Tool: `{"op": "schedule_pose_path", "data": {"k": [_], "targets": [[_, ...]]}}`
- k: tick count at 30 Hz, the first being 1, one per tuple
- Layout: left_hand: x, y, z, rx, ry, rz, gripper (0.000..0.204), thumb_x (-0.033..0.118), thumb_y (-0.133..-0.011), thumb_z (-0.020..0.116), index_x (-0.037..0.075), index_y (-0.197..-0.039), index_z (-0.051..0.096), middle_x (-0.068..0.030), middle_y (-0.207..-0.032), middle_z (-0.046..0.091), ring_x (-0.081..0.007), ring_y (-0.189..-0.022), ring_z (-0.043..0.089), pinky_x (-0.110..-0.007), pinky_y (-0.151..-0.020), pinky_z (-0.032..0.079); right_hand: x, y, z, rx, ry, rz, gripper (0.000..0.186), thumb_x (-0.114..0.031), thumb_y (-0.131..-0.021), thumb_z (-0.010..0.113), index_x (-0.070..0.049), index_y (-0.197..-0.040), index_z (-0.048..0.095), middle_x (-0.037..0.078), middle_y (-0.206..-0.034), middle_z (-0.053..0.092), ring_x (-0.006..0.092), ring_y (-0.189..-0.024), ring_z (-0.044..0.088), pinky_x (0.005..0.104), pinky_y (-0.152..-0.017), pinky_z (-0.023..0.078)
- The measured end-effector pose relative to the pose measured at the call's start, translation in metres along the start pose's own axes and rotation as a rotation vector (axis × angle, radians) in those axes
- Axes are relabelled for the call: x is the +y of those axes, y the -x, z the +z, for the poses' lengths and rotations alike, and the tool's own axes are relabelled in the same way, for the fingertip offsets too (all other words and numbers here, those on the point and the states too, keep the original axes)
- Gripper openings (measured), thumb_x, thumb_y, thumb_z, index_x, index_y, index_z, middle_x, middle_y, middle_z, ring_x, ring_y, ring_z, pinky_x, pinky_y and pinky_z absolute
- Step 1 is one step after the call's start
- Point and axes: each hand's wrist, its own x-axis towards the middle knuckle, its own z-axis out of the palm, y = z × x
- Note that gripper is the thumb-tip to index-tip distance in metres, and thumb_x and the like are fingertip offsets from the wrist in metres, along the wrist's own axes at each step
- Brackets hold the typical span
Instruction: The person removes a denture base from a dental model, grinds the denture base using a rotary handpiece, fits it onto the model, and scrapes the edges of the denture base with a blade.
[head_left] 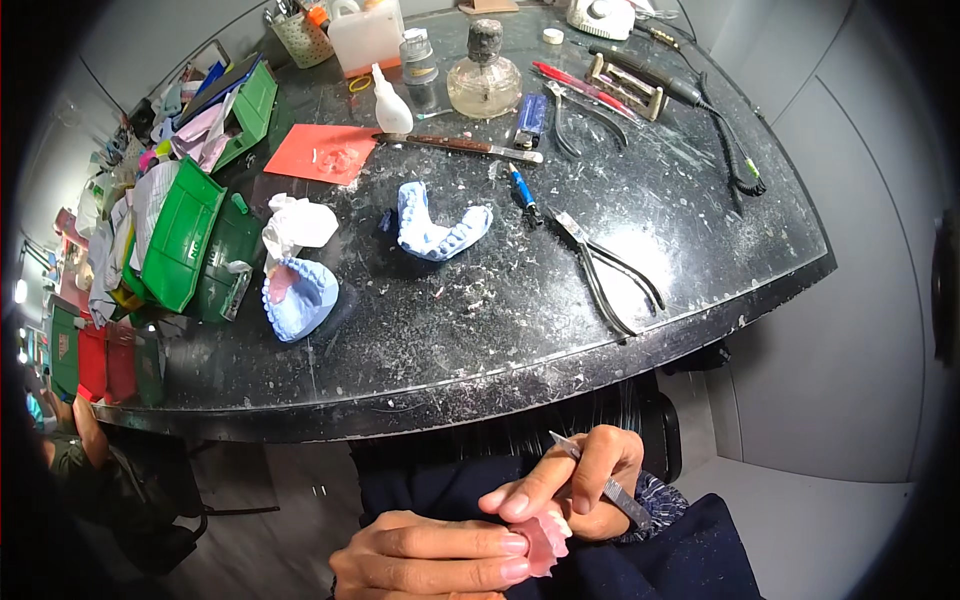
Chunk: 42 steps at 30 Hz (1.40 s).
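Observation:
Over my lap, in front of the table edge, my left hand [425, 553] pinches a pink denture plate [545, 547] with a few whitish teeth along its upper edge. My right hand [595, 470] is closed around a narrow metal carving knife [624, 501], its pointed tip sticking up past the fingers. The thumb and a finger of that hand also press on the plate's upper edge. Two blue dental casts stand on the table: a horseshoe-shaped one [432, 240] in the middle and another [312, 300] to its left, with a pink patch inside.
Pliers [590, 245] lie near the front right edge, and a blue pen [522, 188] beside them. Farther back are a wax knife [460, 146], a red wax sheet [300, 150], a glass spirit lamp [484, 85] and a corded handpiece [670, 80]. Green bins [183, 235] line the left.

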Motion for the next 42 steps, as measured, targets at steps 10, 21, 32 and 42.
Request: {"op": "schedule_pose_path", "data": {"k": [10,21,32,42], "targets": [[0.000,0.001,0.003,-0.006,-0.010,0.036,0.030,-0.006,-0.066,0.069,0.005,-0.087,0.051,-0.0109,-0.093,0.063,-0.0239,-0.089,0.062,-0.029,-0.068,0.054,0.005,0.004,0.002,0.035,-0.230,0.033,0.014,0.014,-0.078,0.052,0.004,-0.080,0.043,0.039,-0.104,0.050,0.0505,-0.109,0.044,0.0551,-0.091,0.041],[0.003,0.004,0.032,0.231,-0.163,-0.004,0.025,-0.004,-0.059,0.073,0.011,-0.066,0.054,-0.0021,-0.071,0.065,-0.0121,-0.065,0.062,-0.020,-0.051,0.046,0.010,0.000,0.000,0.011,-0.084,0.037,0.019,0.011,-0.078,0.056,0.000,-0.074,0.043,0.032,-0.100,0.056,0.0376,-0.104,0.054,0.0451,-0.090,0.047],[0.007,0.010,0.077,0.817,-0.496,-0.298,0.037,-0.004,-0.056,0.074,0.013,-0.049,0.042,0.0001,-0.051,0.056,-0.0097,-0.041,0.052,-0.017,-0.042,0.042,0.010,-0.005,-0.007,-0.094,-0.012,-0.036,0.018,0.011,-0.078,0.057,0.000,-0.074,0.043,0.037,-0.096,0.055,0.0492,-0.101,0.051,0.0536,-0.084,0.046],[0.002,0.012,0.061,0.588,-0.226,-0.042,0.032,-0.007,-0.055,0.073,0.008,-0.053,0.045,-0.0048,-0.055,0.055,-0.0107,-0.045,0.055,-0.020,-0.042,0.047,0.003,-0.004,-0.003,-0.091,0.157,-0.089,0.021,0.012,-0.075,0.059,-0.001,-0.067,0.044,0.038,-0.089,0.056,0.0494,-0.091,0.056,0.0523,-0.075,0.049]]}}
